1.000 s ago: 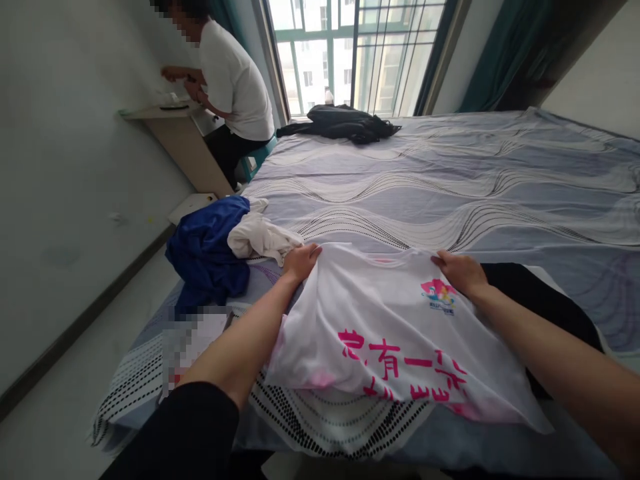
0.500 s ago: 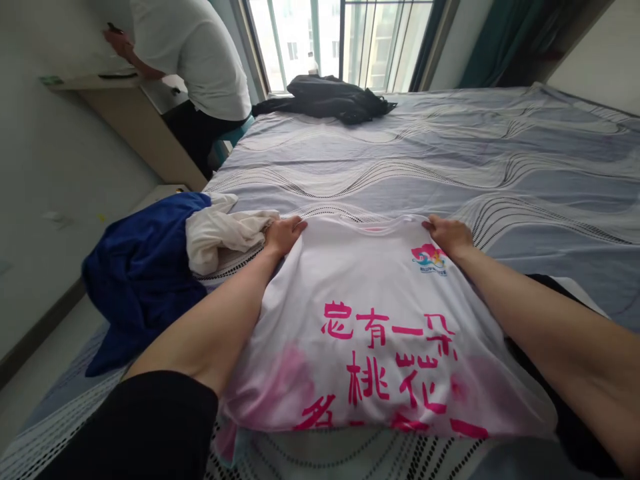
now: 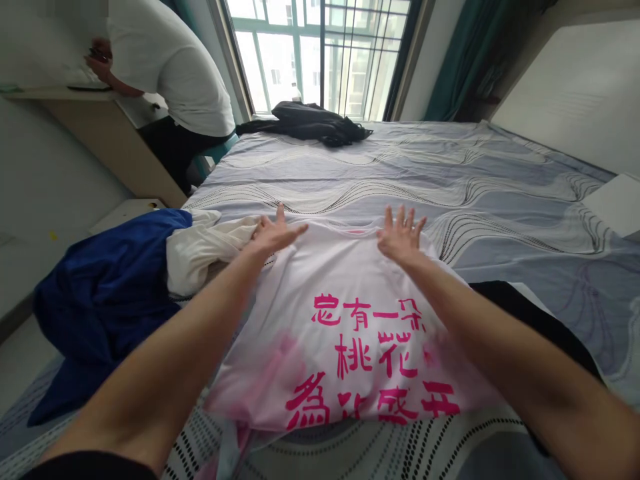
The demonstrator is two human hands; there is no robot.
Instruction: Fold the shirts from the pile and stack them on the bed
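Pressing shirt (image 3: 350, 313) flat on bed (image 3: 400, 167) with left hand (image 3: 273, 235) and right hand (image 3: 400, 237) splayed, grasping nothing; before any fold, regrasp edges.

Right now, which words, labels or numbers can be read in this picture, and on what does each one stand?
"总有一朵": pink print, top row on the white T-shirt.
"桃花": middle row, same shirt.
"為", then "盛开": bottom row; the character between is creased, unreadable.
No other text is legible.
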